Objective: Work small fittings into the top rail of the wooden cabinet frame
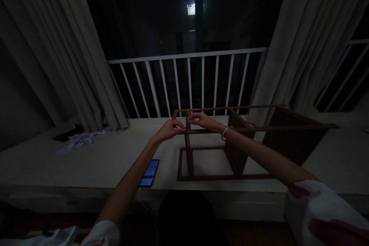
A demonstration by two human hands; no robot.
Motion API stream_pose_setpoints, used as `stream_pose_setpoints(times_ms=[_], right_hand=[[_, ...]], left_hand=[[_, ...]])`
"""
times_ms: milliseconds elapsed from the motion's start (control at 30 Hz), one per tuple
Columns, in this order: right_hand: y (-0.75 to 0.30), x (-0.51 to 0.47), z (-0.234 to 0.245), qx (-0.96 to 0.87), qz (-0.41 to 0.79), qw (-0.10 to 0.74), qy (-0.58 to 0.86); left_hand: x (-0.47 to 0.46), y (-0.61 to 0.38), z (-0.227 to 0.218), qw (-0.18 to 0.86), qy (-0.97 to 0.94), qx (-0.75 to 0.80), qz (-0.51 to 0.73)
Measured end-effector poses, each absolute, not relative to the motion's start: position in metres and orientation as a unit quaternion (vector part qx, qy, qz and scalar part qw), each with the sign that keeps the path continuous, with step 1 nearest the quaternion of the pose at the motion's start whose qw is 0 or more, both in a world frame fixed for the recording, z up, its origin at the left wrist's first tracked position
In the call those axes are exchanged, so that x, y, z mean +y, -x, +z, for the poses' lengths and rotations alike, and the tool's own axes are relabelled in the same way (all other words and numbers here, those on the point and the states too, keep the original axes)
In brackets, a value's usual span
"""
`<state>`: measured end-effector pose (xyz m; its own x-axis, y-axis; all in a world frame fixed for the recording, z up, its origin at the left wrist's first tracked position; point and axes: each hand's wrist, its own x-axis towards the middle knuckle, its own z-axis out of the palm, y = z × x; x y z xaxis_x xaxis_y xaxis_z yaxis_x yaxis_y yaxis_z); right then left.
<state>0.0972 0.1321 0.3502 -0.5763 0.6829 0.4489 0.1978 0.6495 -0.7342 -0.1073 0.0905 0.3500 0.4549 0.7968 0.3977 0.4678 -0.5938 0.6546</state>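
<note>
A brown wooden shelf frame [210,130] lies on its side on the pale window ledge. My left hand [170,130] is at the frame's left end, thumb and fingers pinched together at the upper rail. Just right of it, my right hand [203,120] is closed in a pinch over the same rail, close to a crossbar. A tiny pale sliver shows between the two sets of fingertips, too small and dark to name. What either pinch holds cannot be made out. A light bracelet [227,133] circles my right wrist.
A lit phone [150,173] with a white cable [148,208] lies near the front edge of the ledge [115,169]. Crumpled pale papers [79,140] are at the left. Behind stand a white railing [188,57] and curtains [72,46] beside a dark window.
</note>
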Motion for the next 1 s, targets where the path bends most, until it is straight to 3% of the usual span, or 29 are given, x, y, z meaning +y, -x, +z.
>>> stream_pose_setpoints(times_ms=[567, 1000], right_hand=[[-0.096, 0.132, 0.348, -0.828, 0.345, 0.342, 0.279], [-0.093, 0.13, 0.349, -0.871, 0.28, 0.304, 0.267]], left_hand=[[0.082, 0.101, 0.345, 0.167, -0.799, 0.422, 0.394], [0.062, 0.085, 0.327, 0.07, -0.697, 0.542, 0.465]])
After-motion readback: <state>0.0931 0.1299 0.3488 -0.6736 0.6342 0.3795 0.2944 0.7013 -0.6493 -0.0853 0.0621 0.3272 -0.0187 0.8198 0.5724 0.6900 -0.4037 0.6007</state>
